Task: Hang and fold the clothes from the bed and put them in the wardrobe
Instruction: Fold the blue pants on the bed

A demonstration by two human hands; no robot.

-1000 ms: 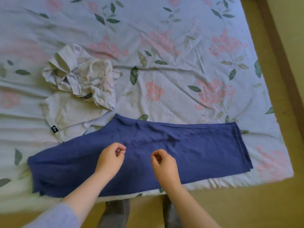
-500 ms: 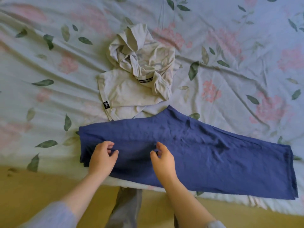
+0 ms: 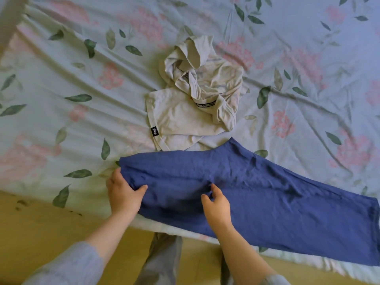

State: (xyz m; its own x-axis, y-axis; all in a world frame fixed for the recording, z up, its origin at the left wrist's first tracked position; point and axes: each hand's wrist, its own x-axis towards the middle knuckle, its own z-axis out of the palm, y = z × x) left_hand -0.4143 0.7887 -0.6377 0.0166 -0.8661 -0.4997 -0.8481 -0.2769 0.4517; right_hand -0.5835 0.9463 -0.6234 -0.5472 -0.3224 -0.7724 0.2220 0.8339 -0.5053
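Trousers (image 3: 267,192) in blue lie along the bed's (image 3: 61,99) near edge, centre to lower right. Left hand (image 3: 123,194) grips their left end; right hand (image 3: 218,204) pinches a fold mid-cloth. Crumpled cream hoodie (image 3: 195,103) touches their upper edge.

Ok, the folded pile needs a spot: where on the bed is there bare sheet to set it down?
Widest bare floral sheet lies left of the cream hoodie. Another patch sits right of the hoodie, beyond the blue trousers. Crowded along the near edge: trousers touch the hoodie's hem, with left hand and right hand on them.
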